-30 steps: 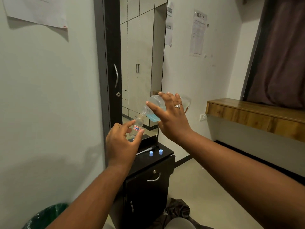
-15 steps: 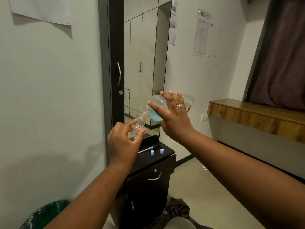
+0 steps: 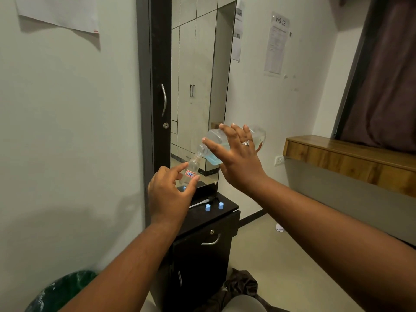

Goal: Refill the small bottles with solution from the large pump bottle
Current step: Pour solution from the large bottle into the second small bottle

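My right hand [image 3: 238,161] grips the large clear bottle [image 3: 213,138], which is tipped on its side with its open neck pointing down to the left; blue solution pools in its lower side. Its mouth sits right at the mouth of a small clear bottle [image 3: 192,168] with a red-framed label. My left hand [image 3: 168,194] pinches that small bottle between thumb and fingers, holding it tilted above the black cabinet [image 3: 202,255]. Two small blue caps [image 3: 213,206] stand on the cabinet top. A white pump tube [image 3: 199,202] lies beside them.
A tall mirror [image 3: 198,86] in a dark frame rises behind the cabinet. A wooden ledge [image 3: 349,158] runs along the right wall under a dark curtain. A green bin [image 3: 63,291] is at the lower left, and dark cloth [image 3: 240,287] lies on the floor.
Both hands and both bottles keep the same pouring pose; only the camera view has shifted slightly.
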